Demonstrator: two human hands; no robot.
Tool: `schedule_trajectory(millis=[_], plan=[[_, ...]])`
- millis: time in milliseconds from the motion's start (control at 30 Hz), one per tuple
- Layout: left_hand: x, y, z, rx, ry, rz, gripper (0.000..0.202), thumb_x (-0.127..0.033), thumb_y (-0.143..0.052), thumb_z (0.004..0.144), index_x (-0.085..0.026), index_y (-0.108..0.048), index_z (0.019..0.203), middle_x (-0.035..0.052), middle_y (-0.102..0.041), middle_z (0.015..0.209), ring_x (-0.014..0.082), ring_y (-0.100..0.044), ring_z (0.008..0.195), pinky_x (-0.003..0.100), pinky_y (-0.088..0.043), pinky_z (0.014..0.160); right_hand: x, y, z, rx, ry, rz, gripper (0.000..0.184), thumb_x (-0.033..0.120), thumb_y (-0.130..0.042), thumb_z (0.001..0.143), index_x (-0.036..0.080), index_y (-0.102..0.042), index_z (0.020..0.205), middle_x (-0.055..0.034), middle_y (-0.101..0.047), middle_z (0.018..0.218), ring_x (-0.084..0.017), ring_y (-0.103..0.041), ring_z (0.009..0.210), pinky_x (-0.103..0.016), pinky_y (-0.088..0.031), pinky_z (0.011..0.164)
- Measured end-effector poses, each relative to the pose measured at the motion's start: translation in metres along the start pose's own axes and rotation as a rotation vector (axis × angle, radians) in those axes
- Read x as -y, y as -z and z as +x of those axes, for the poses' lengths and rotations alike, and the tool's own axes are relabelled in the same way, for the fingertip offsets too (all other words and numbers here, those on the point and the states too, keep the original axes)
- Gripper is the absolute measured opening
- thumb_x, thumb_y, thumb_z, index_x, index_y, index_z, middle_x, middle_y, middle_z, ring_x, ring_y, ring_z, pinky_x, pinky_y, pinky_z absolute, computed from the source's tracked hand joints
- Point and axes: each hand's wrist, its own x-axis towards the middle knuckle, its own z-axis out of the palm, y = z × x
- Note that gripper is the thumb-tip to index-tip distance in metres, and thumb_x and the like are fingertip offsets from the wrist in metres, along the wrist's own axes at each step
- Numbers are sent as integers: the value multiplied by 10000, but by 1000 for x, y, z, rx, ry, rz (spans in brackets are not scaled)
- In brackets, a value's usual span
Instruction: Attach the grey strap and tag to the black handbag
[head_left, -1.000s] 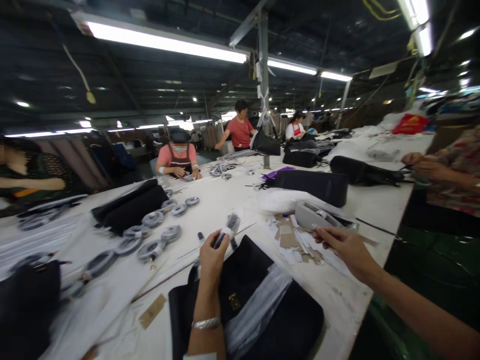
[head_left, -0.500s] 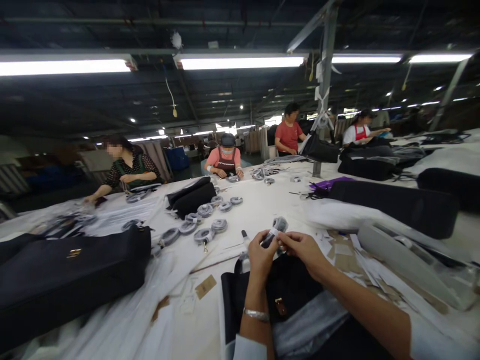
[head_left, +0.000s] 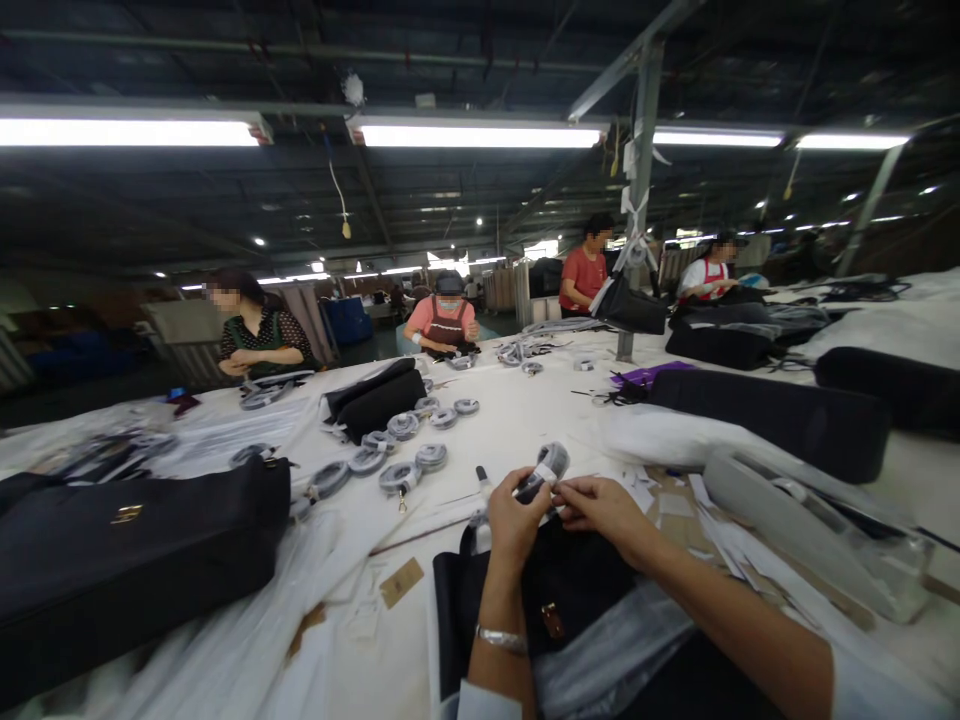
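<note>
A coiled strap (head_left: 553, 460) in clear wrap, with a white band around it, is gripped in my left hand (head_left: 516, 515) above the black bag. My right hand (head_left: 600, 510) is at its right side, thumb and fingers pinched together close to the band; what lies between the fingertips is too small to make out. Beneath both hands lies the black bag (head_left: 581, 570), with a small brown and gold clasp (head_left: 552, 620) and translucent plastic (head_left: 615, 640) over its lower part.
Several wrapped strap coils (head_left: 400, 476) lie ahead on the white table (head_left: 517, 410). Left is a large black bag (head_left: 142, 550) with a gold emblem; a brown tag (head_left: 401, 582) lies nearer. Paper pieces (head_left: 675, 505) and a grey plastic-wrapped item (head_left: 795, 530) are at right. Several people work across the table.
My right fingertips have shifted slightly down beside the band, while my left hand keeps the coil. Across the table, the person at far left has drawn an arm back in.
</note>
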Motion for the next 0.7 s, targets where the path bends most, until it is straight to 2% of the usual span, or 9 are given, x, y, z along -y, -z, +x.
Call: schedule_trajectory(millis=[167, 300, 467, 567, 700], plan=[[-1, 2, 0, -2, -4, 14, 228, -280, -708, 750, -177, -727, 952, 67, -750, 942, 238, -687, 938, 354, -511, 892, -2, 0, 2, 13, -23, 18, 175, 271, -804, 745, 152, -698, 816, -73, -735, 830, -130, -666, 626, -218, -580, 574], [-4, 4, 0, 20, -8, 3, 229, -293, -715, 746, -180, -734, 944, 66, -750, 930, 236, -686, 920, 344, -512, 872, 1, 2, 4, 20, -63, 32, 253, 279, -790, 757, 155, -657, 932, -69, -725, 767, -153, -665, 602, -285, -598, 586], [-4, 7, 2, 46, 21, -48, 253, -311, -711, 749, -164, -736, 954, 73, -750, 916, 231, -689, 884, 329, -523, 824, 3, 0, 5, 46, -34, 59, 196, 230, -802, 709, 151, -659, 817, -45, -698, 754, -154, -672, 692, -285, -600, 669], [-5, 8, 2, 60, 42, -86, 279, -331, -703, 765, -155, -733, 979, 79, -751, 922, 228, -691, 881, 319, -528, 807, -1, -5, 8, 26, 5, 89, 183, 221, -800, 697, 164, -670, 812, -23, -677, 751, -144, -662, 729, -280, -597, 725], [-8, 7, 1, 97, 50, -114, 275, -328, -703, 767, -157, -739, 980, 73, -752, 923, 225, -691, 879, 311, -530, 802, -8, -15, 20, -46, 16, 106, 167, 219, -774, 708, 179, -656, 821, -14, -666, 757, -133, -629, 648, -300, -605, 672]])
